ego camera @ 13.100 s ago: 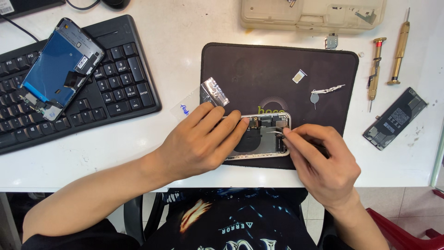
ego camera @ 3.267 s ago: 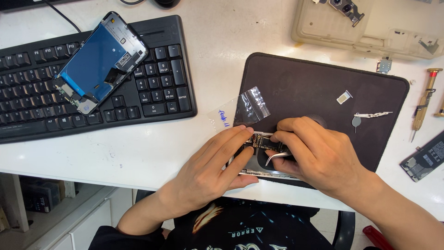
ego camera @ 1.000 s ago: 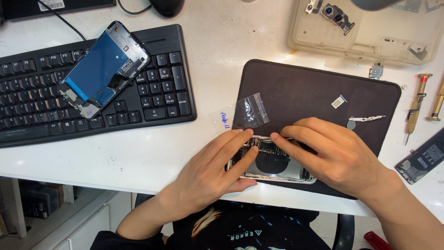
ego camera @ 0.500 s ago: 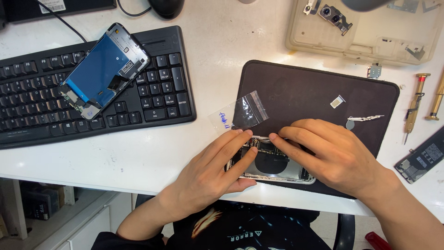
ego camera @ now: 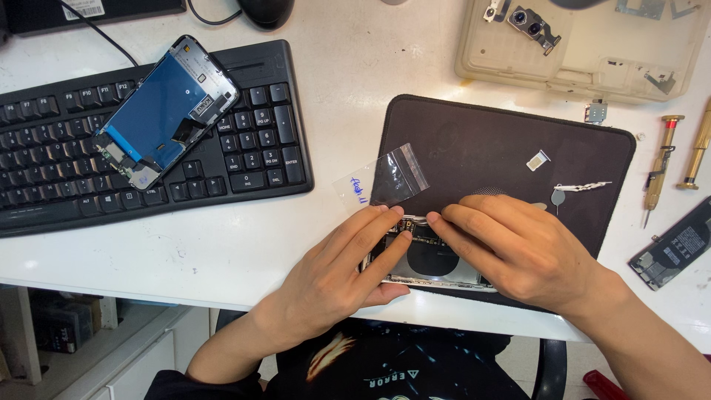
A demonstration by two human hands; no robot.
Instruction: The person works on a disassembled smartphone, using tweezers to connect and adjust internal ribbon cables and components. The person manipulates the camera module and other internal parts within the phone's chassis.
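Silver opened phone (ego camera: 433, 261) lies approx. left-right; both hands (ego camera: 337, 274) (ego camera: 518, 248) pinch its top edge.

left hand (ego camera: 337, 278) and right hand (ego camera: 518, 248) lowered, fingertips nearly meeting

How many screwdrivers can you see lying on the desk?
2, both at the right edge beside the dark mat: a red-banded brass screwdriver and another brass one, partly cut off. More may lie outside the picture.

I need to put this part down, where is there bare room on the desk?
Bare white desk lies between the keyboard and the left hand, and above the dark mat beside the beige tray. Right of the mat, screwdrivers crowd it.
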